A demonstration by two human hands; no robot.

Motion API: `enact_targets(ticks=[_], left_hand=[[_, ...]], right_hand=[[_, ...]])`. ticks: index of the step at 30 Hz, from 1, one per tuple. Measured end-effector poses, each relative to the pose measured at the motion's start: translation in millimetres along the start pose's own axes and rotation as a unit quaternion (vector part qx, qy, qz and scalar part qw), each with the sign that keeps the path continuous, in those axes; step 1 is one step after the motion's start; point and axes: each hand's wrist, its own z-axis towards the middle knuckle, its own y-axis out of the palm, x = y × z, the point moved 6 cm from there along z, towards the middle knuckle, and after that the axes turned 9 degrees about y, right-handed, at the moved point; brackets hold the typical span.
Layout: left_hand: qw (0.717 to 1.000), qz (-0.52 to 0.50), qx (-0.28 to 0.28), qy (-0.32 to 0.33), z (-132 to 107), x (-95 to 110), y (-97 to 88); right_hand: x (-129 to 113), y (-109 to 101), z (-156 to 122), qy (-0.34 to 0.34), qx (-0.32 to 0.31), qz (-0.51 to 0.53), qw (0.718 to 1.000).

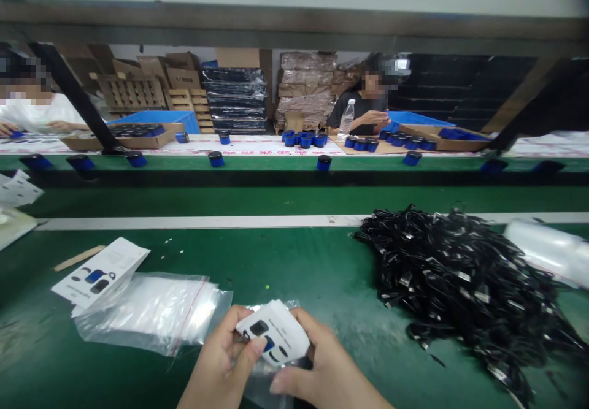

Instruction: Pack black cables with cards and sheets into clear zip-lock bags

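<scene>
At the near edge we hold a small white leaflet (pixel 275 333) printed with dark and blue shapes, together with a clear plastic bag (pixel 257 379) beneath it. Our left hand (pixel 225 363) is closed on the leaflet's left side, thumb laid over its printed face. Our right hand (pixel 322 366) is closed on its right side, fingers curled around the edge and the bag below. Both hover just above the green counter (pixel 322 274).

Just left of our hands lies a loose stack of clear bags (pixel 156 311), and on its far left corner rests a stack of the same leaflets (pixel 99 272). A flat wooden stick (pixel 79 257) lies near those, further out. To the right, well apart from our hands, a big tangled heap of black cables (pixel 460 280) spreads across the counter, with a roll of clear plastic (pixel 547 249) at its far right.

Beyond a pale strip, blue cylindrical speakers (pixel 324 162) stand spaced along a green belt. Farther still, a person in a dark top (pixel 363 111) sits behind more speakers and a water bottle (pixel 346 119), and cardboard boxes (pixel 151 78) are piled at the back.
</scene>
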Motion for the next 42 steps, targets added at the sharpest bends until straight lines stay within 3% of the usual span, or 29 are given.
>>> enact_targets(ticks=[2, 7, 10, 15, 20, 24, 26, 32, 37, 42], left_hand=[[0.999, 0.031, 0.039, 0.013, -0.7, -7.5, -0.1], [0.972, 0.174, 0.143, 0.071, 3.3, -14.0, -6.6], [0.975, 0.173, 0.111, 0.090, 11.2, -7.2, -5.1], [0.994, 0.045, 0.055, 0.083, 13.7, 3.6, -4.0], [0.997, 0.047, 0.012, 0.065, 21.9, 1.5, -2.1], [0.999, 0.016, -0.038, 0.033, 40.1, -0.9, 1.5], [0.998, 0.013, -0.057, 0.026, 49.7, -2.5, 2.5], [0.991, 0.082, -0.098, 0.029, 74.7, -15.5, 6.4], [0.979, 0.174, -0.088, 0.058, 89.5, -17.9, 4.0], [0.963, 0.243, -0.065, 0.097, 97.8, -9.9, -1.2]], right_hand=[[7.9, 4.9, 6.0, 0.014, 0.019, 0.009, 1.000], [4.6, 2.4, 11.1, -0.031, 0.172, -0.156, 0.972], [-9.3, -1.0, 9.9, -0.069, 0.200, -0.175, 0.961], [-15.9, 1.2, 14.3, -0.038, 0.087, -0.066, 0.993], [-11.5, -11.1, 19.2, -0.017, 0.127, -0.080, 0.989], [-11.4, -15.9, 30.5, 0.012, 0.019, -0.053, 0.998], [-11.9, -21.8, 37.9, 0.024, 0.007, -0.049, 0.999], [-11.3, -41.9, 59.6, 0.032, 0.053, -0.137, 0.989], [-20.0, -64.0, 65.7, -0.008, 0.168, -0.260, 0.951], [-20.5, -64.2, 66.0, -0.018, 0.182, -0.301, 0.936]])
